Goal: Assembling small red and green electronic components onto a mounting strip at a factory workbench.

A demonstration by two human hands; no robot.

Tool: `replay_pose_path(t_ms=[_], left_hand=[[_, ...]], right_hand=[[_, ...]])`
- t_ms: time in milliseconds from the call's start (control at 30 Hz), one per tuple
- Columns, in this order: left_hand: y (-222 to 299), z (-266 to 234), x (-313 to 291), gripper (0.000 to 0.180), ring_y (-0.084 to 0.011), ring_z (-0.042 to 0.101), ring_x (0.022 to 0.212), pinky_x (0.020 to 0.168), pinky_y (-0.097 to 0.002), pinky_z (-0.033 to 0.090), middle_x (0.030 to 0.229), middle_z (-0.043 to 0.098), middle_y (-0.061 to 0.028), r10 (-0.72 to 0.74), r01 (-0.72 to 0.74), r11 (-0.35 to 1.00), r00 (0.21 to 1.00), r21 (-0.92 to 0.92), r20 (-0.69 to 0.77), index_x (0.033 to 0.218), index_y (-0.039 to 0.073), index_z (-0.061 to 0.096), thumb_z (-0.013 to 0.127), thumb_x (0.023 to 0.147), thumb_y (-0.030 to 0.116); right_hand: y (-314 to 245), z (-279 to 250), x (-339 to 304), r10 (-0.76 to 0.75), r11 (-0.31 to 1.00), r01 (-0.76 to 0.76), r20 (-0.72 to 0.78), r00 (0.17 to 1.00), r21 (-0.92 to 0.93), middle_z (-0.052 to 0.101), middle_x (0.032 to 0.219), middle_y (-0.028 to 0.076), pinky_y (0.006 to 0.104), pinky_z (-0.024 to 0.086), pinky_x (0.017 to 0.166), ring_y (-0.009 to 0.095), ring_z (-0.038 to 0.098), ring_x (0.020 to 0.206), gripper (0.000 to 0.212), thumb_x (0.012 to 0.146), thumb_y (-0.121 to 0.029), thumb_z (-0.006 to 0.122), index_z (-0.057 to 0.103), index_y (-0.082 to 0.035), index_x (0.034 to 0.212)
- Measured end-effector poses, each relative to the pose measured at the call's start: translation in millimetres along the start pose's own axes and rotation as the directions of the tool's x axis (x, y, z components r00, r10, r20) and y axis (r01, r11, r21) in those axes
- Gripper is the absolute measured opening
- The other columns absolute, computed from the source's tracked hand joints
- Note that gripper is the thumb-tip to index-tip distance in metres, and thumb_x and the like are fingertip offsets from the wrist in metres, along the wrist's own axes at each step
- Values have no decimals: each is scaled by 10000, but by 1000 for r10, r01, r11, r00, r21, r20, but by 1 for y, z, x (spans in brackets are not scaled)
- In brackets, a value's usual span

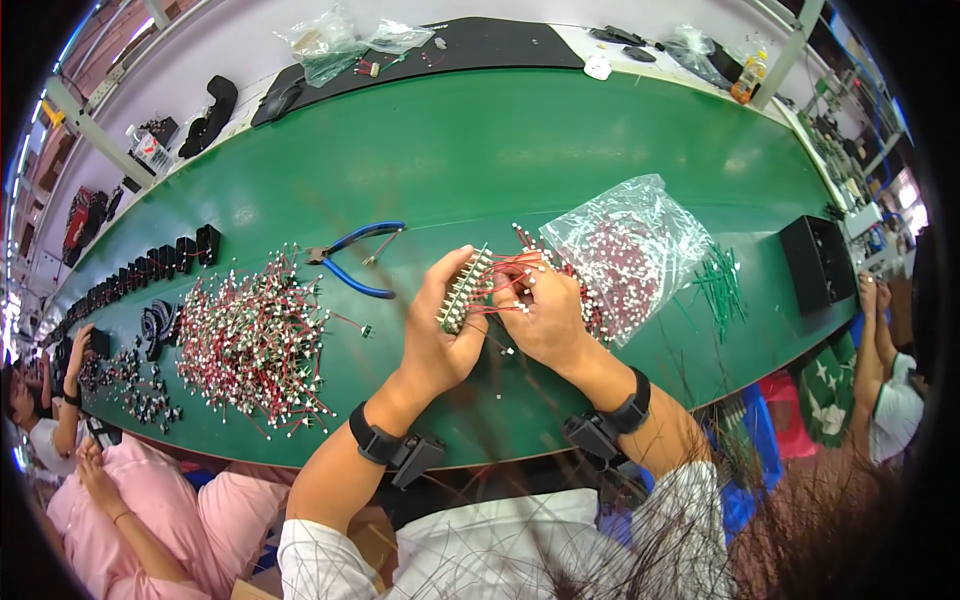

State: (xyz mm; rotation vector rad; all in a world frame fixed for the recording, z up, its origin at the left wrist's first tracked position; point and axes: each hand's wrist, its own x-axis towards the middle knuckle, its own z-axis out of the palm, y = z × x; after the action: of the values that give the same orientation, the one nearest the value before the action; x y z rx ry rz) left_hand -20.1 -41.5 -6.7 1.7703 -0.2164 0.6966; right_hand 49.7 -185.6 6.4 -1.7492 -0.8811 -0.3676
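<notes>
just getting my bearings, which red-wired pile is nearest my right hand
The red-wired pile showing through the clear plastic bag, just beside your right hand; the other pile lies uncovered, left of your left hand.

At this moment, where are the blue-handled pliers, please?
In the head view, the blue-handled pliers lie left of centre, between the red-wired pile and the left hand.

The left hand curls just beside the right hand, which seems pinched, though partly hidden.

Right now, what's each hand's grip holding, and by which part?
Left grip: a row of green-and-white parts, along its left side. Right grip: red wires; the exact pinched spot is hidden.
</notes>
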Motion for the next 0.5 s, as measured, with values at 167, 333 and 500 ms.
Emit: replay_pose_path(t_ms=[167, 333, 500], left_hand=[[1, -1, -1, 558, -259, 650, 1035, 925, -344, 508, 1183, 624, -185, 30, -30, 999, 1000, 36, 0, 1365, -35, 474, 618, 827, -45], [5, 0, 1, 547, -267, 655, 1025, 912, -348, 512, 1181, 626, -190, 28, -28, 998, 1000, 49, 11, 1362, -33, 477, 611, 831, -44], [2, -3, 0, 552, -294, 652, 1029, 910, -362, 511, 1176, 622, -204, 26, -28, 998, 999, 61, 40, 1349, -31, 490, 593, 808, -64]], right_hand=[[-3, -2, 1, -20, 999, 21, 19, 1000, -44, 672, 742, 142, 361, 523, 553, 285, 655, 582, 68, 866, -54, 682, 674, 9, 892], [-1, -2, 0, -9, 999, 11, 33, 999, -37, 681, 737, 149, 372, 536, 573, 303, 679, 618, 73, 856, -58, 695, 681, 2, 896], [-1, -2, 0, -19, 999, 21, 27, 999, -49, 674, 708, 145, 363, 527, 542, 279, 676, 586, 68, 854, -48, 697, 676, 3, 892]])
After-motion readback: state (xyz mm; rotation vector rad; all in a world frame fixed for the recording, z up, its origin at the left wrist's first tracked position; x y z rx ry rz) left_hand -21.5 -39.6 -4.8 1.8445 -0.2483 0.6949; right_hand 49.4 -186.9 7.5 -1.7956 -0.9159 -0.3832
